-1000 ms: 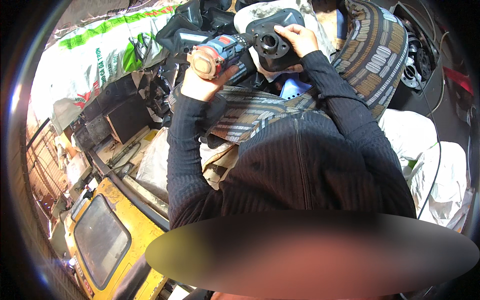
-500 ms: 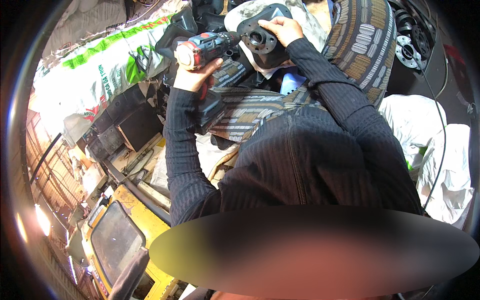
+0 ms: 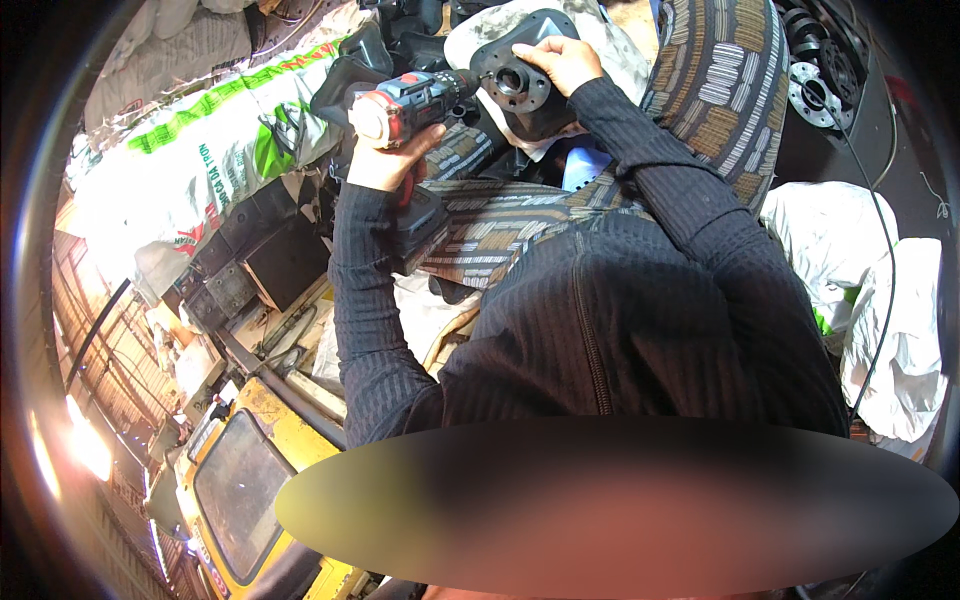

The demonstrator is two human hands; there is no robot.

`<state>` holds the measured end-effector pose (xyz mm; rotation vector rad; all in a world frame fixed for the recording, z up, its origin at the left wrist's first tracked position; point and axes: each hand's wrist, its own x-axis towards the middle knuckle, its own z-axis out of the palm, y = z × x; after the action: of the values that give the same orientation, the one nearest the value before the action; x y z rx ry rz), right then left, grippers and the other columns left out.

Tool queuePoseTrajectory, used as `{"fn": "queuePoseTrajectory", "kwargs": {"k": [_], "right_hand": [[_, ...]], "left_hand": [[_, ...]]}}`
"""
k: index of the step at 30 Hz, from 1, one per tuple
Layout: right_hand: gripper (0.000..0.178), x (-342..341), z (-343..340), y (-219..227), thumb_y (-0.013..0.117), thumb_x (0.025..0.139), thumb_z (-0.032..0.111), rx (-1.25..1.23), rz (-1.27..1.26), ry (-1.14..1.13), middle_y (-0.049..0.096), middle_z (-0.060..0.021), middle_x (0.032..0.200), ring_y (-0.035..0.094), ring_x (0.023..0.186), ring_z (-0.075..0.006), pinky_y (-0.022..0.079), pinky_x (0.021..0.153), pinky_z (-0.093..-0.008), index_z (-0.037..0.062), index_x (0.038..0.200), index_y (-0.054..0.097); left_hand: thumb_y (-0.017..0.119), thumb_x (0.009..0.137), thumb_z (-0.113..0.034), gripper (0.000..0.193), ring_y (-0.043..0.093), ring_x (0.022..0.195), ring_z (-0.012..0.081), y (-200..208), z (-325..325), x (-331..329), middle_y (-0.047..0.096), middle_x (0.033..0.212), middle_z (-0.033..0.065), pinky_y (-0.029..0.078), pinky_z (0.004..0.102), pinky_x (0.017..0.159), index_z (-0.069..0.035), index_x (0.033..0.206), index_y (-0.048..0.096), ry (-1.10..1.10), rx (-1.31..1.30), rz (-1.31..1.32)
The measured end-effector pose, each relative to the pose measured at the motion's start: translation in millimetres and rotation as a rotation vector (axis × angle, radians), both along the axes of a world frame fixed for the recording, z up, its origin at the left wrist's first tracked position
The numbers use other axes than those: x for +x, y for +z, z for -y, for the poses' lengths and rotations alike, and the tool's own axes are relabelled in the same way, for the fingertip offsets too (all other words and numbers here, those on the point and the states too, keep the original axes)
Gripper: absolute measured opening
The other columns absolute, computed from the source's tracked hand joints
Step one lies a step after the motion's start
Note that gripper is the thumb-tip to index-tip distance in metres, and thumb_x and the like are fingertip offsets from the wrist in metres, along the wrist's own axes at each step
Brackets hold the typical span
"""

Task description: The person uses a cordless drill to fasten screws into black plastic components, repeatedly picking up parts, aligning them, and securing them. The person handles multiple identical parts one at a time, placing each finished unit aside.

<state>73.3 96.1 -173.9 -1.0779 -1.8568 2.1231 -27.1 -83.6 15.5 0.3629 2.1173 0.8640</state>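
My left hand [image 3: 382, 164] is closed round the grip of a red, grey and blue cordless drill [image 3: 412, 104]. The drill points right, and its chuck end sits at the left rim of a grey round flange [image 3: 533, 95] with a ring of holes and a central collar. Whether the bit touches a hole cannot be made out. Beneath the flange lies a black moulded part [image 3: 548, 122], over a pale cloth [image 3: 622, 62] on my lap. My right hand [image 3: 563, 64] pinches the flange's upper right edge, with thumb and fingers together.
Dark moulded parts [image 3: 415, 50] are heaped beyond the drill. A container at the upper right holds round metal flanges [image 3: 815, 95]. White sacks [image 3: 865, 300] lie at the right, with a cable [image 3: 880, 225] running past. A green-and-white sack [image 3: 215, 150] stands left; a yellow machine [image 3: 255, 480] is lower left.
The view has shifted slightly. The drill's chuck end stays at the flange's left rim, and both hands keep their holds.
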Motion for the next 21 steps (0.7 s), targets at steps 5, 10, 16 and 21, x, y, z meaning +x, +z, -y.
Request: {"fn": "queuePoseTrajectory", "kwargs": {"k": [5,10,16,21], "right_hand": [[0.039,0.6,1.0,-8.8,0.072,0.074,0.045,0.027,0.018,-0.006,0.066,-0.0037,0.07,0.059,0.066,-0.0127,0.047,0.067,-0.0274,0.0065,0.076,0.07],[0.044,2.8,-2.4,-21.2,0.071,0.074,0.049,0.217,0.051,0.045,0.065,-0.0056,0.068,0.06,0.062,-0.0143,0.048,0.063,-0.0288,0.0055,0.079,0.07],[0.043,3.7,0.5,-26.4,0.071,0.074,0.047,0.281,0.062,0.056,0.061,-0.0031,0.062,0.056,0.058,-0.0103,0.046,0.059,-0.0273,0.0049,0.079,0.069],[0.048,3.5,-0.7,-25.8,0.072,0.072,0.051,0.241,0.099,0.096,0.068,-0.0113,0.076,0.065,0.072,-0.0207,0.05,0.068,-0.031,0.0053,0.085,0.07]], "left_hand": [[0.077,0.073,-0.012,0.038,0.055,0.051,0.0103,-4.4,1.4,0.2,0.062,0.075,0.0042,0.043,0.0251,0.041,-0.001,0.104,0.059,-0.004,-0.051,-0.02],[0.075,0.073,-0.019,0.052,0.06,0.08,0.0167,-26.8,11.6,-24.1,0.063,0.099,0.0074,0.049,0.03,0.072,-0.002,0.117,0.054,-0.436,-0.229,-0.34],[0.061,0.08,-0.02,0.04,0.053,0.111,0.0216,-50.2,26.3,-37.3,0.057,0.123,0.0035,0.04,0.0361,0.097,-0.014,0.12,0.058,-0.418,-0.145,-0.274],[0.061,0.081,-0.024,0.034,0.057,0.104,0.0212,-51.2,15.2,-37.3,0.062,0.113,0.0042,0.043,0.0352,0.093,-0.017,0.114,0.061,-0.689,-0.293,-0.42]]}}
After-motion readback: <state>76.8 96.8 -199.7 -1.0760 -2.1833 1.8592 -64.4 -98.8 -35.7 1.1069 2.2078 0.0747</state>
